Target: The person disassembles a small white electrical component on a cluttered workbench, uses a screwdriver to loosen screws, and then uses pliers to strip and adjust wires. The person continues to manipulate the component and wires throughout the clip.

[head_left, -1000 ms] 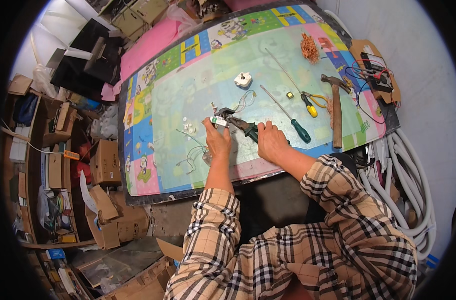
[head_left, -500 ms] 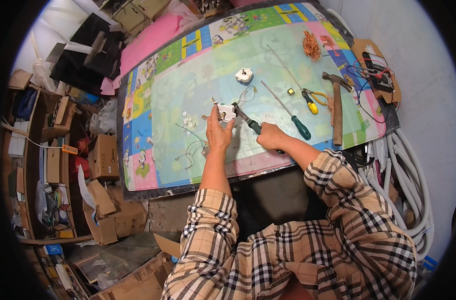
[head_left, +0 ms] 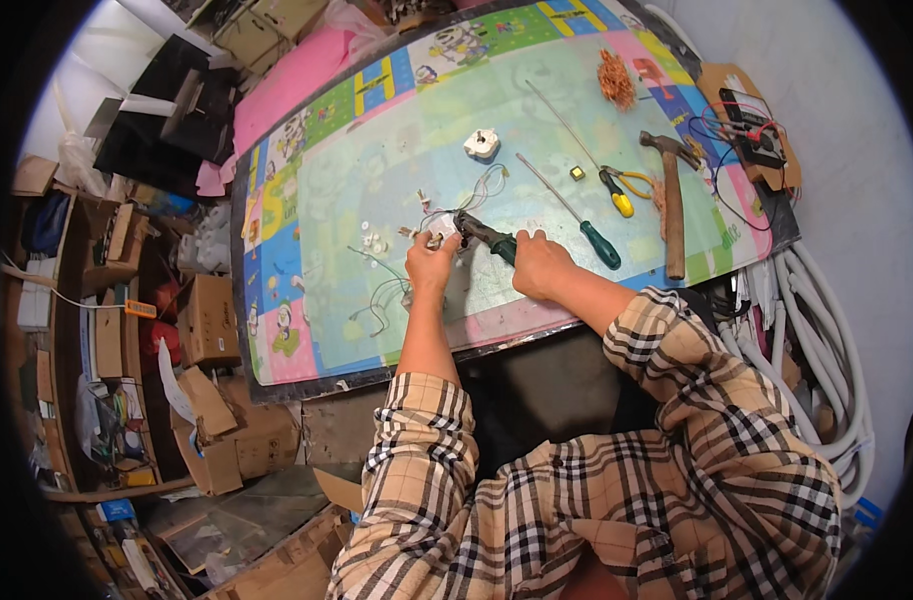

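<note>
My left hand (head_left: 432, 268) is closed around a small white plastic housing (head_left: 441, 226) with metal parts on it, partly covered by my fingers. In my right hand (head_left: 543, 264) is a pair of dark-jawed pliers (head_left: 489, 234) with green-black handles. The pliers' jaws meet the right side of the housing; what exactly they grip is too small to tell. Thin wires (head_left: 495, 178) lie just beyond the jaws. Small white pieces (head_left: 374, 242) and a greenish wire (head_left: 379, 290) are left of my left hand. A second white part (head_left: 482, 143) sits farther back.
To the right lie a green-handled screwdriver (head_left: 599, 245), a yellow-handled screwdriver (head_left: 617, 195), yellow-handled pliers (head_left: 637, 184), a small yellow-black block (head_left: 578, 173) and a hammer (head_left: 674, 220). Copper wire (head_left: 615, 80) and a multimeter (head_left: 755, 130) are beyond. Cardboard boxes (head_left: 212, 320) stand at left.
My left fingers have curled from stretched alongside the housing to wrapped round its near side. The pliers' jaws have shifted left, closer over the housing. The whole view has moved slightly.
</note>
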Action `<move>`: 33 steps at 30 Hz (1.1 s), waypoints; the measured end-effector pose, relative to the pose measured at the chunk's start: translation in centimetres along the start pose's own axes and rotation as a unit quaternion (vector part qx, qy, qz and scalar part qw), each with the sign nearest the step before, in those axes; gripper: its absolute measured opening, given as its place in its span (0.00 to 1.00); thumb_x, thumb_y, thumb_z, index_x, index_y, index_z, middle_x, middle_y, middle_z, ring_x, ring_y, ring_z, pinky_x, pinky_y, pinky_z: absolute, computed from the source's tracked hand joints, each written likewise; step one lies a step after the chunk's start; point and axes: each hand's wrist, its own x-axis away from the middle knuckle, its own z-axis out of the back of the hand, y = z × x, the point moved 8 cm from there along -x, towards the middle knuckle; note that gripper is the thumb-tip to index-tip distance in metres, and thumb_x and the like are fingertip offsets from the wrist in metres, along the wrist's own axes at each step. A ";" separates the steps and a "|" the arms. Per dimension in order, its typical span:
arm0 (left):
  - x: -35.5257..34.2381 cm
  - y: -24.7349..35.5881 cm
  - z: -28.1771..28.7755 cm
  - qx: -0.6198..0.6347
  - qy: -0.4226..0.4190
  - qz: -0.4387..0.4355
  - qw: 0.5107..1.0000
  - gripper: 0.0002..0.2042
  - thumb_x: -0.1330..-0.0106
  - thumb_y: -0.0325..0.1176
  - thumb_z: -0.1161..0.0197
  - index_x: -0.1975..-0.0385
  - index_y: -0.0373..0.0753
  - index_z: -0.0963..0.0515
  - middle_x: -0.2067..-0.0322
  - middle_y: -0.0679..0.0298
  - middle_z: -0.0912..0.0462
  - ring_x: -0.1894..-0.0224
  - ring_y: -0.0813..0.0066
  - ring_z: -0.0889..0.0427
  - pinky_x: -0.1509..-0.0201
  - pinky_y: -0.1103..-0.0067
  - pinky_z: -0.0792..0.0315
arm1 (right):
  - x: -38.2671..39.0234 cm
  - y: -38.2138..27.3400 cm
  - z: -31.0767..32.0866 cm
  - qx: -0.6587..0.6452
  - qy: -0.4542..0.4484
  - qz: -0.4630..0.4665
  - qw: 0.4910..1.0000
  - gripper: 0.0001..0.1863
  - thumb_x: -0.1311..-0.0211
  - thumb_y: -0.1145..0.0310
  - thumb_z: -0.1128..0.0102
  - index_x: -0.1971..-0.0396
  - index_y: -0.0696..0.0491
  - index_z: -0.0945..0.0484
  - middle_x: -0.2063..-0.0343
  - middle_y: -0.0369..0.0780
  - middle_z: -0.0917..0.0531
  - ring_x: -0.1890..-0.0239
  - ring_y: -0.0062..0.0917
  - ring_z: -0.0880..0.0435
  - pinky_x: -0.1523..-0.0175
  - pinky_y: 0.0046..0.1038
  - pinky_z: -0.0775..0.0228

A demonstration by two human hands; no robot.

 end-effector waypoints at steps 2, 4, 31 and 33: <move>0.2 -0.9 -1.0 0.125 -0.040 0.067 0.989 0.29 0.50 0.40 0.30 0.51 0.26 0.27 0.69 0.58 0.18 0.73 0.73 0.20 0.66 0.79 0.23 | 0.0 0.0 0.1 0.001 0.025 0.013 1.000 0.22 0.50 0.71 0.48 0.54 0.65 0.34 0.56 0.58 0.27 0.53 0.48 0.23 0.48 0.39 0.29; 0.1 -1.3 -1.5 0.179 -0.062 0.095 0.977 0.30 0.49 0.39 0.30 0.50 0.25 0.28 0.68 0.58 0.18 0.74 0.74 0.20 0.68 0.81 0.23 | -0.2 0.1 -0.1 -0.008 0.038 0.015 0.999 0.21 0.50 0.72 0.48 0.55 0.65 0.34 0.56 0.59 0.27 0.54 0.49 0.23 0.50 0.39 0.29; -0.1 -4.2 -2.6 0.577 -0.073 0.315 0.750 0.28 0.45 0.44 0.35 0.56 0.26 0.36 0.58 0.41 0.28 0.59 0.49 0.22 0.54 0.62 0.21 | -1.7 -1.5 -3.4 -0.127 -0.136 0.040 0.982 0.16 0.53 0.70 0.47 0.70 0.67 0.22 0.66 0.58 0.20 0.62 0.45 0.19 0.57 0.37 0.27; -0.1 -4.4 -2.5 0.574 -0.064 0.316 0.753 0.29 0.45 0.43 0.35 0.54 0.26 0.37 0.56 0.39 0.29 0.57 0.48 0.22 0.54 0.61 0.21 | -1.8 -1.6 -3.1 -0.087 -0.105 0.042 0.990 0.17 0.53 0.71 0.50 0.68 0.68 0.22 0.62 0.60 0.21 0.59 0.47 0.19 0.54 0.38 0.27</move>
